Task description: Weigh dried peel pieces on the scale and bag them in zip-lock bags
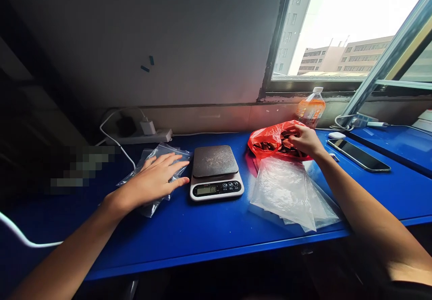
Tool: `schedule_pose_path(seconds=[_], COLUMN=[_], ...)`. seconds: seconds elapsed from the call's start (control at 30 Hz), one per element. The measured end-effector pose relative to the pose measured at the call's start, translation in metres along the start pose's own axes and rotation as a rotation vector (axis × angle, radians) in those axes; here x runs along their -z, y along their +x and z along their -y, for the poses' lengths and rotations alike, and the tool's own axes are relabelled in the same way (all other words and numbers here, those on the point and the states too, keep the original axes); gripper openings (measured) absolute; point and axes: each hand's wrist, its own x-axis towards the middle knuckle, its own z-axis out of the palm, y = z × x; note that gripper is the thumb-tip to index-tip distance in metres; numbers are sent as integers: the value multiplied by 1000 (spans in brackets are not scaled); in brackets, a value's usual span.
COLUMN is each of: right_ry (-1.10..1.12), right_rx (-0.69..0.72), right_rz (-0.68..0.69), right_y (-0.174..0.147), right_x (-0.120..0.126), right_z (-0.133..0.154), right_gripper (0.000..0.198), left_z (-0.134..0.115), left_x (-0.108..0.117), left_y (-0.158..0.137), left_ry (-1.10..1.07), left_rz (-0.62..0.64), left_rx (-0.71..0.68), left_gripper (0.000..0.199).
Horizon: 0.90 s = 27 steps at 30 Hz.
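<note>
My left hand (158,178) is spread flat, palm down, over a few clear plastic bags (151,207) left of the scale. A digital kitchen scale (216,171) lies between my hands; specks of dust sit on its dark plate, and its lit display seems to read zero. At the mouth of a red plastic bag (261,135), my right hand (305,138) has its fingers curled in a pinch on the dark brown dried pieces (268,146) inside. Exactly what the fingertips hold is partly hidden. A stack of clear plastic bags (283,192) lies in front of the red bag.
A drink bottle (311,108) stands behind the red bag, by the window. To the right lie a phone (359,155) and a small white case (336,135). A power strip (162,136) with a white charger (147,126) runs along the wall. The blue table (202,232) ends nearest me.
</note>
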Motion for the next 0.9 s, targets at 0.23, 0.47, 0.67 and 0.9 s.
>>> schedule_pose_path(seconds=[0.23, 0.47, 0.67, 0.9], right_ry=[222, 236, 116, 76], right_rx=[-22, 405, 541, 509], right_rz=[-27, 348, 492, 293], right_y=[-13, -49, -62, -58], right_x=[43, -4, -70, -54], right_z=[66, 174, 183, 172], right_gripper=[20, 21, 23, 20], left_z=[6, -3, -8, -6], left_x=[1, 4, 3, -2], left_y=[-9, -10, -12, -11], left_ry=[-2, 34, 46, 55], left_rz=[96, 225, 235, 211], left_rx=[-15, 11, -15, -20], left_gripper=[67, 67, 64, 65])
